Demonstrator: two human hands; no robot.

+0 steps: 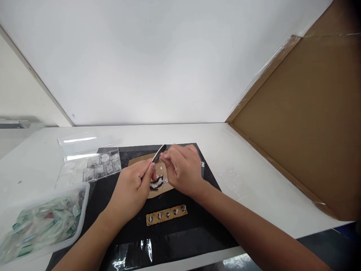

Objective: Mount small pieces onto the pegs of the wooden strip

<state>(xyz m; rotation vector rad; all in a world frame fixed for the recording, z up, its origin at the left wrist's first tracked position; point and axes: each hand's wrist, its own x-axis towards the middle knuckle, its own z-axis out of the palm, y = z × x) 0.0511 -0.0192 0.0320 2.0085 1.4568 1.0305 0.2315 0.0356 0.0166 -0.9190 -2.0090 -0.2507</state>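
Observation:
My left hand is closed around a slim nail file, dark on its face with a pale edge, which points up and away. My right hand is beside the file, thumb and fingers pinched near its upper part; whatever small thing they hold is too small to make out. Under both hands lies a piece of brown card with dark strips and whitish bits on it, partly hidden. Nearer to me, a tan wavy-edged strip carries several round metal holders with small pale pieces.
A black mat covers the middle of the white table. To the left stand a clear compartment box with its lid raised and a plastic tub of greenish packets. A large cardboard panel borders the right side.

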